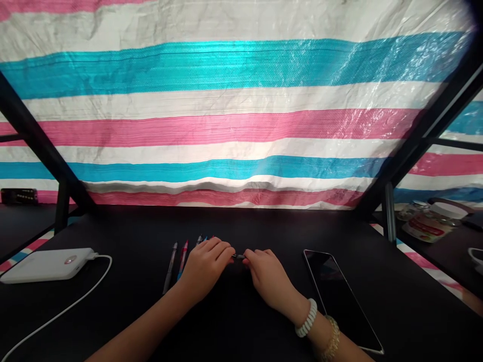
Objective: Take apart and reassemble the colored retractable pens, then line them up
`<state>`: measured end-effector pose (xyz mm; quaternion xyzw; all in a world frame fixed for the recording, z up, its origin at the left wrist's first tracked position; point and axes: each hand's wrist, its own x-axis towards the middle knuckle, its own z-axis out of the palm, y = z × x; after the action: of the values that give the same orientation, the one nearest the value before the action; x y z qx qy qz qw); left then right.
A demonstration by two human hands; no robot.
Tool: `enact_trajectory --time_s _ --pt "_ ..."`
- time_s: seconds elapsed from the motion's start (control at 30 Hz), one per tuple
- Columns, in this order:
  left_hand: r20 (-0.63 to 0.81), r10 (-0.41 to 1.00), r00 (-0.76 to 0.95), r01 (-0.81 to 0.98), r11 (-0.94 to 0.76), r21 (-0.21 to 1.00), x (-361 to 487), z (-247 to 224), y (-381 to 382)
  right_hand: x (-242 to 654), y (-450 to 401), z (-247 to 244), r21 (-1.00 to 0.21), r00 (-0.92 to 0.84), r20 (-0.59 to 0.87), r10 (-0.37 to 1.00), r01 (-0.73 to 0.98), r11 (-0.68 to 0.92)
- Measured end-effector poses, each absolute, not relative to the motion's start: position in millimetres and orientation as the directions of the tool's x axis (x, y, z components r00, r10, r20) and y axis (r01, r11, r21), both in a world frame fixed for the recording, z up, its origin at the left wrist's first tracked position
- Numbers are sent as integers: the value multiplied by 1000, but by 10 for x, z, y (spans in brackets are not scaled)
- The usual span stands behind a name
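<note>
Near the middle of the black table, my left hand point(209, 264) and my right hand point(267, 274) are close together, fingers curled in. A thin dark pen point(238, 257) spans the small gap between them, each hand closed on one end. Most of the pen is hidden by my fingers. Just left of my left hand lie a grey pen point(170, 269) and a red-and-blue pen point(183, 256). More pen tips point(199, 239) show behind that hand, partly covered. A white coil band and a beaded bracelet circle my right wrist.
A black phone point(341, 296) lies right of my right arm. On the left sits a white power bank point(49, 265) with a white cable point(85, 296). Black frame bars point(400, 146) slant up both sides before a striped sheet point(241, 125). A jar point(430, 226) stands far right.
</note>
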<state>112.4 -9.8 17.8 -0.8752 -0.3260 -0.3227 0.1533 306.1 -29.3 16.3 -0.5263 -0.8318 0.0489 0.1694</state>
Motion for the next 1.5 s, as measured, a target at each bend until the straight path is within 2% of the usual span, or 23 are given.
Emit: enact_trajectory --time_s 0.23,0.43,0.57,0.77,0.9,1.0,1.13,1.2,1.27,1.37,1.5 --pt "701 445 558 707 -697 -120 1154 154 -116 3015 -318 158 -323 -410 143 901 841 435" --pt "619 486 617 713 -678 -178 1187 84 -113 2988 -327 154 -263 -416 106 903 864 429" --pt "597 490 635 703 -688 -184 1189 76 -112 2996 -329 139 -230 -406 130 905 875 426" --pt "607 477 636 670 -732 -126 1175 49 -71 3011 -327 103 -183 -451 217 866 852 490" --pt "613 527 589 692 -720 -47 1161 65 -48 3030 -302 147 -161 -440 303 845 851 500" --pt "596 591 544 738 -675 -3 1158 84 -57 3049 -283 192 -274 -395 331 857 829 488" --pt "622 593 511 754 -656 6 1146 85 -70 3081 -254 194 -625 -247 320 915 671 399" --pt "664 568 487 752 -659 13 1139 86 -71 3098 -218 161 -815 -153 227 962 511 274" --pt "693 530 489 734 -679 2 1141 95 -80 3107 -165 113 -939 -93 40 995 337 69" --pt "714 461 526 692 -721 -44 1169 117 -118 3106 -100 47 -976 -42 -161 986 155 -152" --pt "737 399 545 656 -750 -79 1227 133 -185 3084 -109 14 -990 23 -123 992 71 -124"
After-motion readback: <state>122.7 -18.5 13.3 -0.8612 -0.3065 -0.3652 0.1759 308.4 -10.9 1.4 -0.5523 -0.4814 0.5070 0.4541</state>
